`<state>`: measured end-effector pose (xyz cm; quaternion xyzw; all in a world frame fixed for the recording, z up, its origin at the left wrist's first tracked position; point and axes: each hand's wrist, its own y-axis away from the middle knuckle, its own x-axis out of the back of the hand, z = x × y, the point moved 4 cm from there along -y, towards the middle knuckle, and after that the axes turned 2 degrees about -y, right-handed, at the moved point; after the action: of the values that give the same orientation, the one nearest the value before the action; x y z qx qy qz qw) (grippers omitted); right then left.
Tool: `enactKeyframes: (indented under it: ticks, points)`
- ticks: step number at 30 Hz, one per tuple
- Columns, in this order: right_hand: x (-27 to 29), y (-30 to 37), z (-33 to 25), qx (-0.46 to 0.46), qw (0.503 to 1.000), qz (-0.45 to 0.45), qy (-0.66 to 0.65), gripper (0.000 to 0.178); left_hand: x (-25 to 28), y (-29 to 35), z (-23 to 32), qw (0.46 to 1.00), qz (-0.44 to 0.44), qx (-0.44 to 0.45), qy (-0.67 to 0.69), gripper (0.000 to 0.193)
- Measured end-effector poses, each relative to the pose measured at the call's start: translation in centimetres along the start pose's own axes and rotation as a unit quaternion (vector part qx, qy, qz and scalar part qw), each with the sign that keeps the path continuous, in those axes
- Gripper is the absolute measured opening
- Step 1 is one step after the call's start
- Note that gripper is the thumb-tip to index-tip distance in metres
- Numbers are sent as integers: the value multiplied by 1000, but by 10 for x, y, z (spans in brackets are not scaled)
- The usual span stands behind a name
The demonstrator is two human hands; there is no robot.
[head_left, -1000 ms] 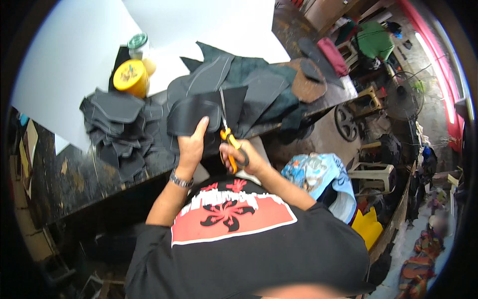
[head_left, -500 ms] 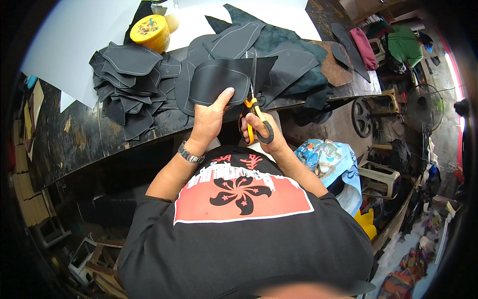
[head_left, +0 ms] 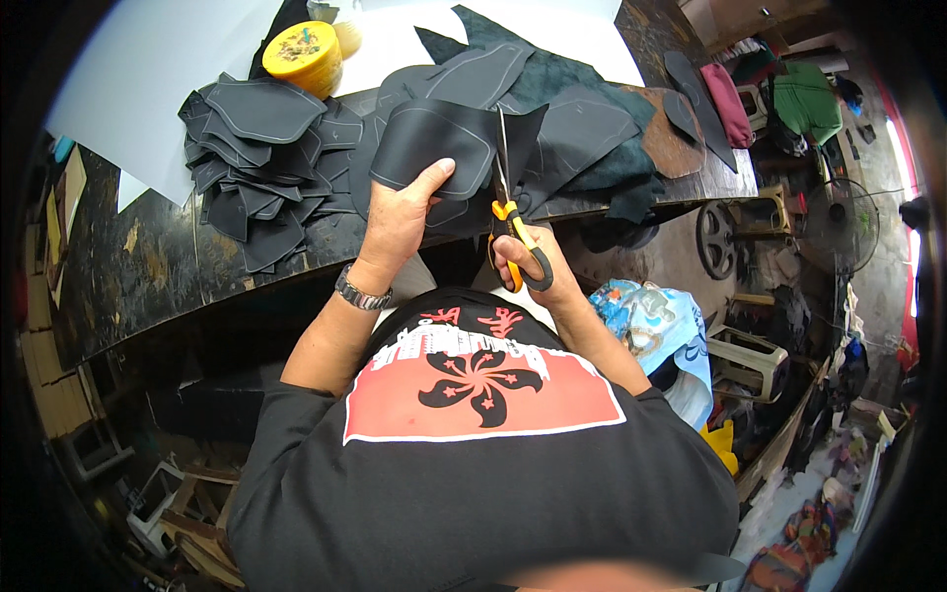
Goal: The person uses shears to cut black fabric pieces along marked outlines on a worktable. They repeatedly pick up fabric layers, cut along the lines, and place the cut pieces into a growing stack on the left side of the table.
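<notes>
A dark leather piece point(head_left: 431, 141) with a pale outline drawn near its edge is pinched in my left hand point(head_left: 404, 212), thumb on top. My right hand point(head_left: 538, 264) grips yellow-and-black-handled scissors point(head_left: 506, 205). Their blades point away from me and lie at the right edge of the leather piece, with a narrow dark strip point(head_left: 525, 133) on their right side. To the left a heap of cut leather pieces point(head_left: 247, 148) with similar pale lines is piled on the table. More marked leather point(head_left: 592, 128) lies beneath and beyond my hands.
A yellow round tub point(head_left: 301, 59) stands behind the heap on the dark worn table point(head_left: 148, 257). A brown flat piece point(head_left: 671, 133) lies toward the table's right end. Blue patterned cloth point(head_left: 656, 326) is beside my right arm. A fan point(head_left: 838, 222) stands farther right.
My left hand has shifted slightly left and up with the leather piece, which now bends more. The scissors' blades look closer together, and my right hand has moved a little right.
</notes>
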<state>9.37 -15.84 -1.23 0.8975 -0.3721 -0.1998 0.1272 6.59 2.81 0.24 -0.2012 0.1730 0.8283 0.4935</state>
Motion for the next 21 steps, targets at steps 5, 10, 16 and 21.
enactKeyframes:
  ticks: [5, 10, 16, 21]
  points:
    - [1, -1, -2, 8, 999, -5, 43, 51, 0, -2, 6, 997, -36, -32, -52, 34]
    - [4, 2, -2, 2, 999, -34, 1, 43, 4, -2, 11, 992, -84, -26, -90, 38]
    - [0, 3, 3, 35, 999, -7, -40, 43, 0, -4, 5, 995, -75, -4, -72, 40]
    - [0, 3, 1, 43, 998, -8, -37, 43, -2, -2, 5, 995, -69, 13, -69, 40]
